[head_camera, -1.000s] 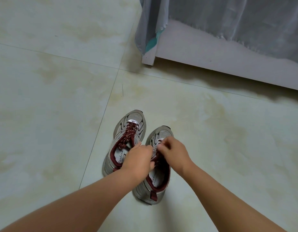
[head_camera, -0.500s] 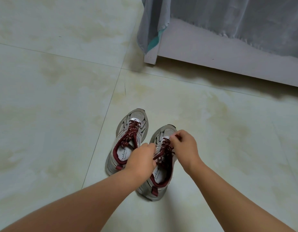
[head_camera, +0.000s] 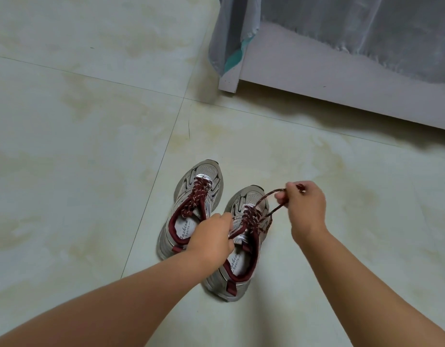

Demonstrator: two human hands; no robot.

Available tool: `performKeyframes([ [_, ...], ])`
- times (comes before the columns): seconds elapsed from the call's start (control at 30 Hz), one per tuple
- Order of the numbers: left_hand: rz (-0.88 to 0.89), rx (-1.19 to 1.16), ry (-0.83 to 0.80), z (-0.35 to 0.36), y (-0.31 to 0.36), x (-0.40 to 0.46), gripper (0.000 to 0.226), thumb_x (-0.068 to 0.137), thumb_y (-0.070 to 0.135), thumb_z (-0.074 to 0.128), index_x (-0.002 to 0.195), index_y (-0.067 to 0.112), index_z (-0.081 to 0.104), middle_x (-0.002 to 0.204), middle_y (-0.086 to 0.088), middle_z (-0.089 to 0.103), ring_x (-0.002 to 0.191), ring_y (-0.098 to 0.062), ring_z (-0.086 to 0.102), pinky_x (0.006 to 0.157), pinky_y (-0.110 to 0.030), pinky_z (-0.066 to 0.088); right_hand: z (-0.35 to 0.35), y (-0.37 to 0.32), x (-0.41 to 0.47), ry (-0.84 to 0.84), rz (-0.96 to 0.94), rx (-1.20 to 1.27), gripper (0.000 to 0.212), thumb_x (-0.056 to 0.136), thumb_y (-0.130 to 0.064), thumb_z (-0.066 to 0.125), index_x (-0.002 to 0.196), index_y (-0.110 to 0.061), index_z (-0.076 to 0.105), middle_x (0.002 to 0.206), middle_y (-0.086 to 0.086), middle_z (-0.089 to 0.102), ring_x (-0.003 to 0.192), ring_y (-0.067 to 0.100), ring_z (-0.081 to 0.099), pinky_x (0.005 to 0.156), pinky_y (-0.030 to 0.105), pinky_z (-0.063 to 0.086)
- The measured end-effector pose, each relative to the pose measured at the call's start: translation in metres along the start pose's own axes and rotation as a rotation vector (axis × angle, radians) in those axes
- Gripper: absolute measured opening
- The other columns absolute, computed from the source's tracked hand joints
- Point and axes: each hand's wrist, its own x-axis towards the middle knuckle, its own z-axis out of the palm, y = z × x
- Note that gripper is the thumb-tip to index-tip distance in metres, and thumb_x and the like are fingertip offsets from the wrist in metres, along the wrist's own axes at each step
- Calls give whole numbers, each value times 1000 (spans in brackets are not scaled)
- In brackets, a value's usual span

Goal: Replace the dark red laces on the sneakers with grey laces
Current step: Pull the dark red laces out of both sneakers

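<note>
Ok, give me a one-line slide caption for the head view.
Right hand pulls a dark red lace loose from the right sneaker while the left hand steadies it.

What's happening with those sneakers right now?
A person is unlacing the right sneaker on the tiled floor. The right hand pinches its dark red lace, drawn out to the side, while the left hand holds the shoe at its tongue. The left sneaker is fully laced. No grey laces show.
</note>
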Motion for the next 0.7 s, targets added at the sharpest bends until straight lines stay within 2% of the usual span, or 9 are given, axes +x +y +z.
performKeyframes([
  [0.03, -5, -1, -3, 0, 1, 0, 20, 86, 16, 56, 105, 13, 48, 104, -4, 54, 92, -21, 54, 74, -29, 41, -4, 0, 4, -6, 40, -11, 5, 92, -11, 52, 90, -11, 48, 72, 10, 62, 58, 14, 56, 73, 34, 52],
  [0.1, -12, 3, -10, -1, 3, 0, 21, 86, 17, 56, 104, 12, 48, 104, -5, 54, 91, -22, 54, 73, -30, 40, -9, 7, 5, -108, 188, -184, 32, 89, -20, 60, 114, -9, 42, 97, 15, 60, 73, 21, 57, 79, 42, 52],
  [0.13, -11, 12, -10, -1, 4, 0, 21, 86, 18, 56, 104, 12, 47, 105, -5, 54, 92, -23, 55, 73, -30, 40, -9, 12, 1, -200, 237, -293, 37, 88, -18, 62, 117, -8, 42, 102, 16, 58, 78, 23, 56, 77, 41, 52],
  [0.23, 3, 49, 1, 0, 6, 1, 25, 89, 22, 54, 109, 11, 46, 112, -6, 51, 97, -25, 54, 76, -31, 40, -4, 27, -17, -411, 205, -497, 9, 86, -3, 57, 87, -11, 54, 86, 13, 60, 65, 18, 54, 60, 28, 44],
  [0.33, 17, 83, -2, 0, 5, 3, 29, 91, 26, 53, 114, 11, 45, 116, -7, 51, 101, -26, 54, 80, -32, 41, -2, 35, -22, -381, 168, -505, 14, 84, -5, 58, 81, -13, 48, 78, 14, 60, 57, 21, 52, 60, 32, 44],
  [0.4, 21, 81, -6, 0, 4, 4, 28, 91, 26, 53, 114, 11, 46, 116, -7, 52, 101, -25, 55, 81, -32, 42, -5, 29, -22, -353, 189, -507, 16, 86, -12, 61, 80, -11, 46, 75, 17, 62, 53, 24, 53, 53, 30, 45],
  [0.53, 22, 77, 5, 1, 3, 4, 28, 91, 26, 54, 113, 11, 46, 114, -7, 53, 101, -25, 55, 82, -33, 43, -6, 24, -28, -490, 315, -520, 29, 91, -13, 59, 64, -3, 54, 53, 11, 56, 34, 15, 45, 40, 21, 42],
  [0.6, 22, 79, 10, 2, 3, 5, 28, 90, 26, 55, 113, 11, 46, 114, -8, 53, 101, -26, 54, 82, -33, 43, -4, 28, -30, -504, 287, -561, 31, 87, -16, 64, 60, -4, 55, 53, 9, 56, 37, 15, 43, 42, 21, 41],
  [0.7, 22, 73, 15, 2, 3, 4, 28, 90, 25, 55, 113, 12, 46, 114, -7, 52, 101, -26, 54, 83, -33, 43, -3, 28, -28, -523, 205, -639, 22, 83, -16, 67, 69, -4, 55, 67, 11, 53, 58, 21, 44, 57, 27, 39],
])
